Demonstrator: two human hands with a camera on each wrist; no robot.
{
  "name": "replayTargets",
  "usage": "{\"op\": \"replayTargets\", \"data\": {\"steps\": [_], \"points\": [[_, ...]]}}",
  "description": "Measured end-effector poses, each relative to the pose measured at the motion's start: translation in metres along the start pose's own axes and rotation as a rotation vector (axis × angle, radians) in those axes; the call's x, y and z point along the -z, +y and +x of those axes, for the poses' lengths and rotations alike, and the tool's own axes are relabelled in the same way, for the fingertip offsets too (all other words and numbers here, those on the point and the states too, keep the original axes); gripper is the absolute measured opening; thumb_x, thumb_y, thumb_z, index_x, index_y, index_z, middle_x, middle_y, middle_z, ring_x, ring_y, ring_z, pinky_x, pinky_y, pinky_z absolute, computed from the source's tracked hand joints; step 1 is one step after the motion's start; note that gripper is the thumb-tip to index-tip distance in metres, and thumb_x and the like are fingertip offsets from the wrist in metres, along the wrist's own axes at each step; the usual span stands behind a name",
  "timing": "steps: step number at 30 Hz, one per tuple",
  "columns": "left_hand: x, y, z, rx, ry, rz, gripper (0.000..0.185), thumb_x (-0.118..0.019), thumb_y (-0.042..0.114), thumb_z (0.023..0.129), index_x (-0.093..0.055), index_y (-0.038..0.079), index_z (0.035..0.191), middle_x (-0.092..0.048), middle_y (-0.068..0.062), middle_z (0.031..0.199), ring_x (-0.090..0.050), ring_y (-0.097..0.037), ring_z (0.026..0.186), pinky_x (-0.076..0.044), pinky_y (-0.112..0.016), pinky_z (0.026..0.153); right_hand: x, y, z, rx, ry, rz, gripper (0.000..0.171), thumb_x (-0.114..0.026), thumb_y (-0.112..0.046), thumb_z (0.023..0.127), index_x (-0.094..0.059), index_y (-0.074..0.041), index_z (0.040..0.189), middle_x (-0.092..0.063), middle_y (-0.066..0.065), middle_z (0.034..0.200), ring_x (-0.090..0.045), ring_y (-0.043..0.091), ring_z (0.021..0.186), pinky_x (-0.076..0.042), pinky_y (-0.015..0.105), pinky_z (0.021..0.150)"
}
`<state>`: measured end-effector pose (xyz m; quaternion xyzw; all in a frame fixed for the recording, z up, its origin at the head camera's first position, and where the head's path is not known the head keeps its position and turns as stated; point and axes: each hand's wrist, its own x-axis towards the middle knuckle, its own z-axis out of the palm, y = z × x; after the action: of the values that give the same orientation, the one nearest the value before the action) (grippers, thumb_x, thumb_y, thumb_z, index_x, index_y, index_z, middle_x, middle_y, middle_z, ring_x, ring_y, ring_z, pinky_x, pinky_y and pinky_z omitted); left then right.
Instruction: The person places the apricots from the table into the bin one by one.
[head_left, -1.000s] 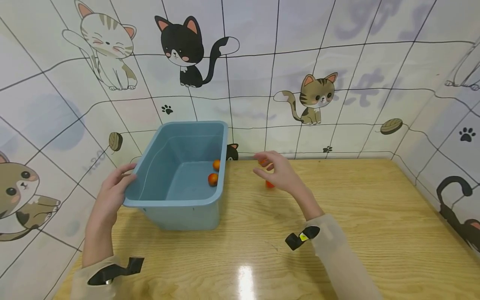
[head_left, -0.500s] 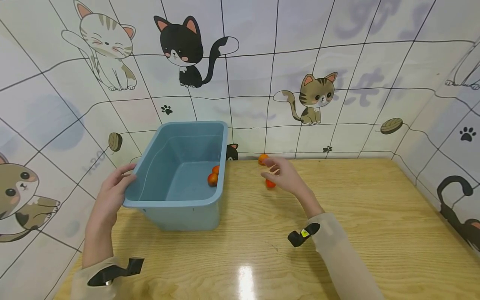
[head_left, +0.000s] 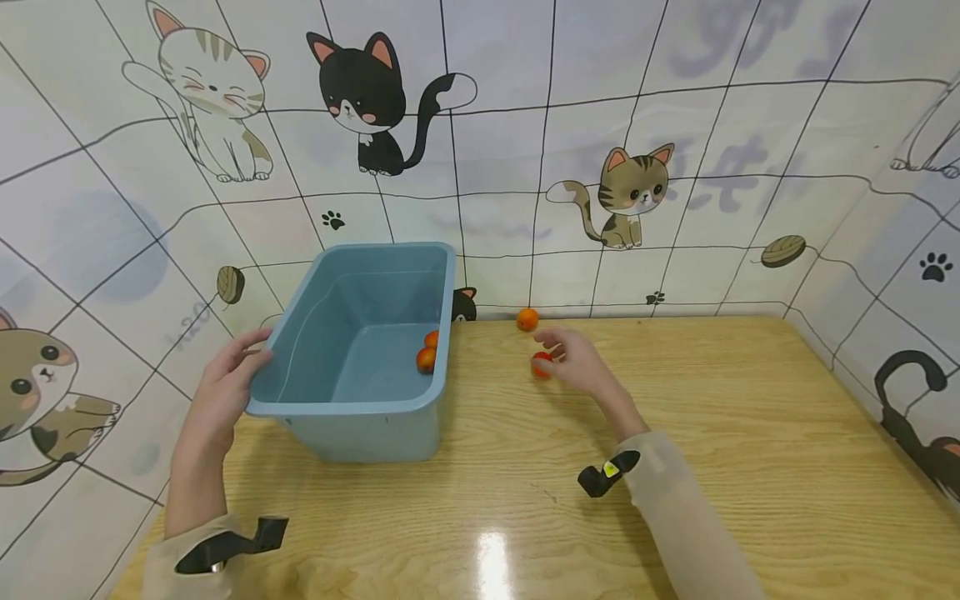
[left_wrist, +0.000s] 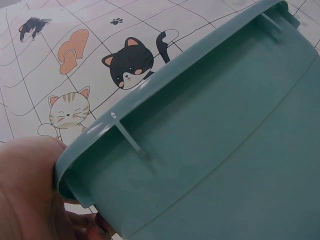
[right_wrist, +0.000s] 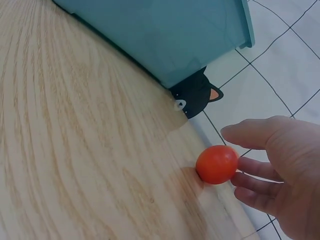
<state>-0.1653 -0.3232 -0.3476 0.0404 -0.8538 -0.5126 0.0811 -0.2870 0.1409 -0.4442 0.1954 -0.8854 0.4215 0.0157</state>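
Red tomato point(right_wrist: 217, 164) on the desk point(head_left: 480, 483), right of the tub point(head_left: 360, 437), is partly hidden in the head view by the right hand point(head_left: 577, 360), its fingers loosely curved, thumb apart; contact is unclear. The left hand point(head_left: 227, 379) grips the tub's rim, some fingers hidden.

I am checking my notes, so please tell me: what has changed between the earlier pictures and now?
The right hand drew back, rightward, uncovering the round orange fruit; it is now at the smooth, round red fruit, with no grip visible. Inside the light-blue plastic bin, the farther orange-red round fruit shifted toward the nearer one. The left hand stays on the rim; the bin has not moved.
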Motion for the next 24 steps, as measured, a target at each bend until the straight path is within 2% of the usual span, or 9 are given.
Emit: {"op": "replayTargets", "data": {"steps": [6,15,24], "points": [[0.000,0.000,0.000,0.007,-0.002,0.002,0.052,-0.041,0.038,0.109,-0.040,0.011,0.153,-0.052,-0.014,0.134,-0.056,-0.006,0.103,-0.047,-0.022,0.081,-0.003,0.005,-0.001,-0.042,-0.021,0.023,0.043,-0.074,-0.009,0.091,-0.061,0.006,0.129,-0.062,0.022,0.120,-0.061,0.035,0.103,-0.052,0.048,0.088],[0.000,-0.002,0.001,-0.007,0.004,-0.006,0.050,-0.042,0.037,0.109,-0.041,0.010,0.152,-0.053,-0.012,0.130,-0.057,-0.005,0.101,-0.049,-0.019,0.079,-0.006,0.013,-0.002,-0.024,-0.017,-0.014,0.040,-0.075,-0.006,0.089,-0.062,0.007,0.125,-0.065,0.021,0.116,-0.063,0.034,0.095,-0.053,0.048,0.087],[0.000,-0.001,0.000,-0.016,0.008,-0.008,0.051,-0.042,0.036,0.109,-0.041,0.008,0.151,-0.054,-0.011,0.128,-0.058,-0.004,0.100,-0.049,-0.019,0.079,-0.005,0.014,-0.004,-0.047,-0.016,-0.011,0.040,-0.075,-0.006,0.090,-0.062,0.006,0.126,-0.064,0.021,0.119,-0.063,0.035,0.099,-0.052,0.048,0.088]]}}
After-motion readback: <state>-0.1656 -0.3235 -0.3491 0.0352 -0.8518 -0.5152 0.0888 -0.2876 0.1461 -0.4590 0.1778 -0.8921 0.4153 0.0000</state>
